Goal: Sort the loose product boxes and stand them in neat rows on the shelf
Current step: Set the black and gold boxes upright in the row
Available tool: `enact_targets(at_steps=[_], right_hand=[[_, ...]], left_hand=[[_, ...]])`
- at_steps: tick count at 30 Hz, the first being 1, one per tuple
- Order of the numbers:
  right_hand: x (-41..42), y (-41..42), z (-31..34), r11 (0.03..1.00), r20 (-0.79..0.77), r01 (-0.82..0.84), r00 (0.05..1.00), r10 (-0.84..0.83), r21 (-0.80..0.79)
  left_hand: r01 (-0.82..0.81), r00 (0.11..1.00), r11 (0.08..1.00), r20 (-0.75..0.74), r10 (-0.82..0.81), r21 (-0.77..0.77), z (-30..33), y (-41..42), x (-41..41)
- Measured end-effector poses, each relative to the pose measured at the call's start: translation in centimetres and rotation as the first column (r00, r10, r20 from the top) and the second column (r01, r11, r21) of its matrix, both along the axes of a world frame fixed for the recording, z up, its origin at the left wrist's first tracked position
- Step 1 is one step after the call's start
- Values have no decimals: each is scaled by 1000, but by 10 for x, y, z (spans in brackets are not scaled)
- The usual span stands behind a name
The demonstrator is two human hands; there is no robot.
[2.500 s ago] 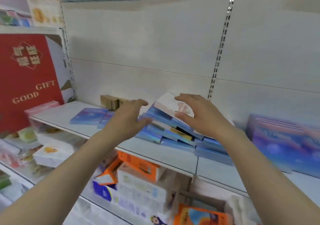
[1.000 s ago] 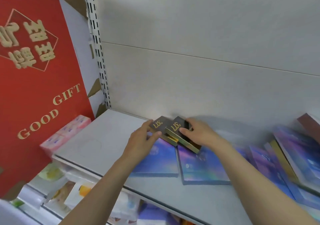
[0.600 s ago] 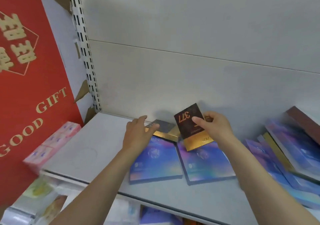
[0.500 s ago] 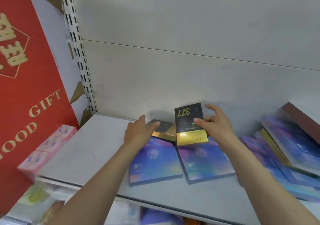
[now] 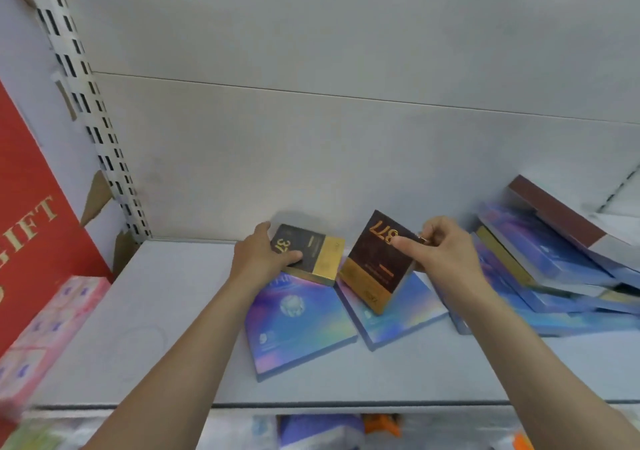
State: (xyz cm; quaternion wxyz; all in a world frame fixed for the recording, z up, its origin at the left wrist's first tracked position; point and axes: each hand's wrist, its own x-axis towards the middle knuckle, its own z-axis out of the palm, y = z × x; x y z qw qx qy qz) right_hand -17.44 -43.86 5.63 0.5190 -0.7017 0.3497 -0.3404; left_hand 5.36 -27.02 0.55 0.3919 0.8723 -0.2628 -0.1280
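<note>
**Two small dark boxes in hand at the back of the shelf**

At the far left edge of the shelf (image 5: 145, 328) a pink packet (image 5: 45, 328) lay beside a red gift box (image 5: 24, 214). Toward the back, near the rear wall, the left hand (image 5: 258, 259) held a black-and-gold box (image 5: 308, 254), thumb curled over its near face and fingers behind its far edge. That box lay almost flat, its front end resting on a flat blue box (image 5: 294, 325). Just to the right, the right hand (image 5: 443, 252) held a second dark box (image 5: 379, 259) tilted up on its lower corner over another blue box (image 5: 405, 311), with the forefinger stretched across its printed face and the other fingers curled at its upper right edge. At the right end of the shelf a slumped pile of blue boxes (image 5: 540, 262) leaned against the wall.

The small boxes looked like light, stiff card with a glossy finish, so probably slippery and easily dented at the corners. A hold across the two long sides, thumb opposite fingers, would likely suit standing them upright. The broad blue boxes would probably need both hands or a grip at the spine.
</note>
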Motion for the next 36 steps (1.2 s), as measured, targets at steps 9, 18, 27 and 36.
enact_targets(at_steps=[9,18,27,36], right_hand=[[-45,13,0,989,-32,50,998,-55,-137],[-138,12,9,999,9,-14,1000,14,-53],[-347,-40,14,989,75,91,994,-82,-116],[-528,-114,-22,919,199,365,899,-390,150]], left_hand=[[-62,998,934,-27,56,-352,20,25,-44],[-131,988,782,-145,53,-609,42,8,-172],[-139,927,595,-315,-204,-792,49,-89,-382],[-56,808,660,-422,-410,-749,36,-185,-560]])
